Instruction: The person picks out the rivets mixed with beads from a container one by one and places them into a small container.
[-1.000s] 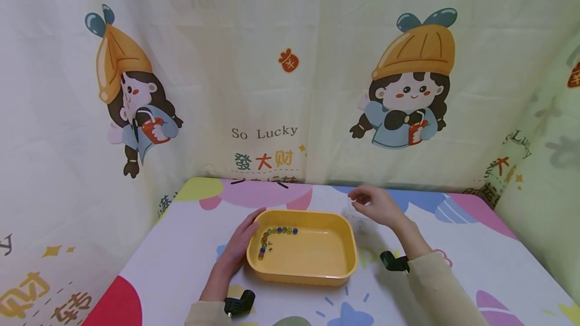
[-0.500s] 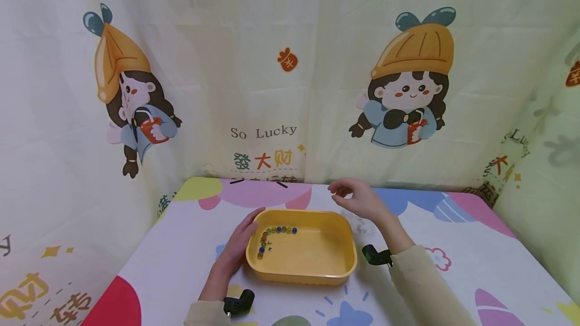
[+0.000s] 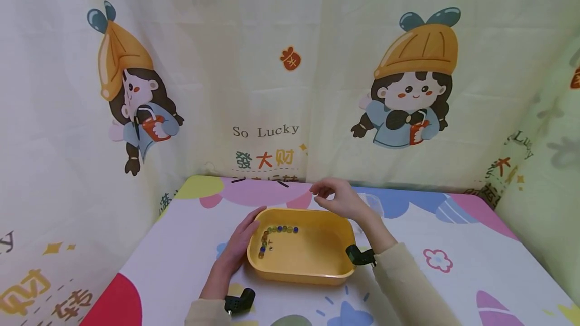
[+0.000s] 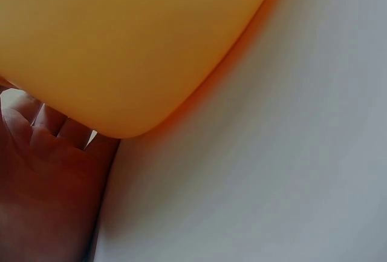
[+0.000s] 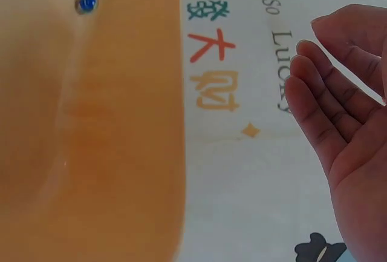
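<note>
A yellow plastic tray [image 3: 308, 274] stands on the table. Inside it, several glass marbles [image 3: 284, 229] line the back wall and left side in an L shape. My left hand [image 3: 240, 243] rests along the tray's outer left wall, fingers fairly straight and the thumb at the rim. In the left wrist view its palm [image 4: 48, 171] faces the tray's underside. Over the tray's back rim hovers my right hand [image 3: 337, 197], thumb and index finger brought close together. Whether something sits between those fingertips is hidden, also in the right wrist view, where the hand [image 5: 351, 111] shows palm side.
What looks like a clear plastic bag [image 3: 373, 204] lies behind my right wrist, partly covered by it. Each wrist wears a black camera [image 3: 360, 254]. A printed curtain [image 3: 254, 74] hangs right behind the table [image 3: 181, 265], with another curtain side at the right.
My right hand has moved left, from beyond the tray's right corner to above its back rim, uncovering the clear bag. The left hand, tray and marbles stay put.
</note>
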{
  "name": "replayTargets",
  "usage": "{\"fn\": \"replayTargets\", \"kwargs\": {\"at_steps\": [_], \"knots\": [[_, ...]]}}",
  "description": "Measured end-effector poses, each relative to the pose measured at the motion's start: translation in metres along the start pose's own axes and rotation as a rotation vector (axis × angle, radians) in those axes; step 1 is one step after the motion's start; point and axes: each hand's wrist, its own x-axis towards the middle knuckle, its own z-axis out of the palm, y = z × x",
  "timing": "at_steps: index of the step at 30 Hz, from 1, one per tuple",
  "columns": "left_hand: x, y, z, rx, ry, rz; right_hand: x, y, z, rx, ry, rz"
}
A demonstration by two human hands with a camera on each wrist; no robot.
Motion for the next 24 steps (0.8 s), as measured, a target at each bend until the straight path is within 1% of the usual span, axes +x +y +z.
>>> {"fn": "replayTargets", "kwargs": {"at_steps": [11,19,21,24], "knots": [[-0.002,-0.003,0.001,-0.007,-0.005,-0.011,0.011,-0.007,0.027,0.049,-0.097,-0.069],[0.000,-0.001,0.000,-0.006,-0.003,-0.017,0.020,-0.009,0.042,0.079,-0.141,-0.155],[0.000,-0.001,-0.001,0.002,-0.004,-0.019,0.021,-0.008,0.046,0.086,-0.165,-0.164],[0.000,0.001,-0.001,0.001,-0.001,-0.026,0.022,-0.004,0.053,0.090,-0.192,-0.151]]}}
